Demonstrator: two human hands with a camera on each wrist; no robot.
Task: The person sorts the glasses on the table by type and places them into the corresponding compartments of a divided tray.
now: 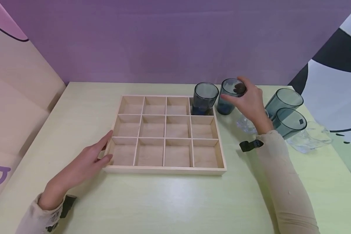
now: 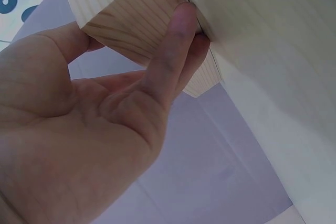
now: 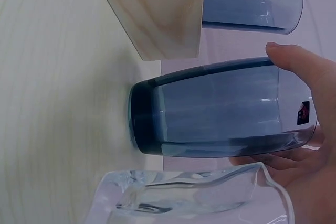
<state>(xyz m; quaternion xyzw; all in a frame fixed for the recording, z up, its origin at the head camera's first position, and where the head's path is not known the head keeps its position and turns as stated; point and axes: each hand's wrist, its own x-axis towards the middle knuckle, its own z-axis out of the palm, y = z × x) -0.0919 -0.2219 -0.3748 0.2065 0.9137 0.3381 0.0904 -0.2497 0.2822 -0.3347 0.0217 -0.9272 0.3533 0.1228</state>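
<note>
My right hand (image 1: 250, 100) grips a blue-grey drinking glass (image 3: 220, 111) near its rim, thumb on one side and fingers on the other. This glass is upright just right of the wooden compartment box (image 1: 163, 169); whether its base touches the table is unclear. A similar glass (image 1: 204, 99) stands in the box's back right compartment. The left hand (image 1: 83, 165) touches the box's left side by the front corner. In the left wrist view, its extended fingers (image 2: 170, 61) lie against the bare wood (image 2: 131, 22).
Two more tinted glasses (image 1: 285, 97) (image 1: 289, 125) stand on the right side of the table (image 1: 169, 201). Clear wavy-edged glassware (image 1: 308, 141) sits beside them, and another clear piece (image 1: 245, 125) is partly behind the right wrist. A purple backdrop (image 1: 152, 42) rises behind the table.
</note>
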